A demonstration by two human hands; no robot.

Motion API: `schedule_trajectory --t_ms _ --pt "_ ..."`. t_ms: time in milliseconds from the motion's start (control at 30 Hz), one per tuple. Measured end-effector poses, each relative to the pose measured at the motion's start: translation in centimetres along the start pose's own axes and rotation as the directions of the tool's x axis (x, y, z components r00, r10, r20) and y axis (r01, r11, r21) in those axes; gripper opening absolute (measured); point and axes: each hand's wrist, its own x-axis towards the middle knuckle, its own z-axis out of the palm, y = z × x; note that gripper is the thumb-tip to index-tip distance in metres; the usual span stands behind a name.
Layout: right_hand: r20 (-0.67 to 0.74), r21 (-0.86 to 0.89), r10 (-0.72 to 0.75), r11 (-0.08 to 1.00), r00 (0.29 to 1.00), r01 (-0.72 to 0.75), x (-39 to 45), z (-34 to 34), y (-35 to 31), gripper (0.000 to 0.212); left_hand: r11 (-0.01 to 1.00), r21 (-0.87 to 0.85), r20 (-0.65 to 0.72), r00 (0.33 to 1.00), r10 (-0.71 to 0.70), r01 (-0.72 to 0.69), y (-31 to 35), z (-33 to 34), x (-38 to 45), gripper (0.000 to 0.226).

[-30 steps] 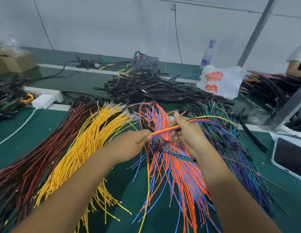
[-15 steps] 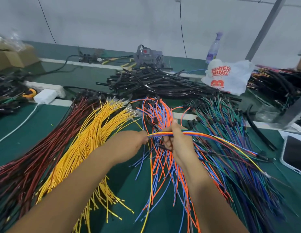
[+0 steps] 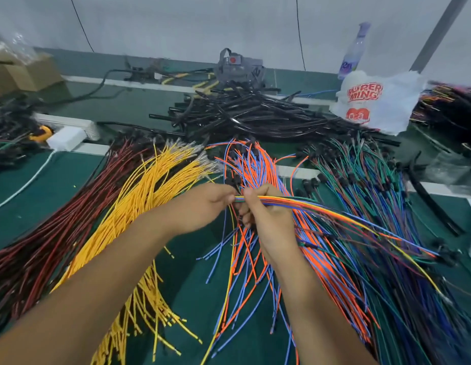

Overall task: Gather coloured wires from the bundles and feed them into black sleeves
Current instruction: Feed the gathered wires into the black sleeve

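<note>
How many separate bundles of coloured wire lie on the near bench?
4: dark red bundle far left, yellow bundle beside it, orange-blue bundle in the middle under the hands, green-blue bundle right. More may lie out of frame.

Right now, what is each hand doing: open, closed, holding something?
Left hand: closed, its fingers pinching one end of the gathered wire bunch.
Right hand: closed, its fingers curled round the same bunch.

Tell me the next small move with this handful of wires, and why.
Probably square up the gathered wires: left hand pinches their ends, right hand grips beside it, tails fan rightward. No sleeve held yet; black sleeves lie behind.
</note>
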Motion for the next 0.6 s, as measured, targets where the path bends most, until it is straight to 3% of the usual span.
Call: schedule_trajectory --t_ms 100,200,233,300,400,500,600 --pt "-0.06 -0.032 -0.019 0.999 0.998 0.017 -0.1 0.1 -0.1 0.02 0.974 0.225 0.105 0.994 0.01 -0.034 0.1 -1.0 1.2 0.027" --pt "-0.141 -0.052 -0.034 0.998 0.99 0.027 0.0 0.3 0.0 0.026 0.975 0.205 0.16 0.986 0.054 -0.086 -0.5 -2.2 3.1 0.022" --pt "-0.163 -0.054 -0.033 0.998 0.986 0.024 0.1 0.3 0.0 0.027 0.991 0.118 0.122 0.991 0.055 -0.07 -1.1 -2.6 4.1 0.022" --pt "-0.189 -0.061 -0.031 0.998 0.981 0.019 0.1 0.3 0.1 0.031 1.0 0.0 -0.082 0.997 -0.004 0.004 -2.8 -3.4 6.7 0.025" --pt "-0.196 -0.06 -0.017 0.998 0.98 0.005 0.1 0.4 0.2 0.031 0.976 0.121 -0.379 0.917 -0.121 0.179 -6.0 -5.4 11.3 0.028" --pt "-0.202 -0.05 -0.009 0.999 0.979 -0.002 0.3 0.6 0.4 0.028 0.918 0.173 -0.402 0.877 -0.264 0.356 -9.2 -6.1 14.2 0.033" --pt "-0.178 0.0 0.012 1.0 0.984 -0.012 0.4 0.8 0.5 0.033 0.778 0.345 -0.401 0.832 -0.383 0.525 -11.0 -4.6 15.1 0.036"
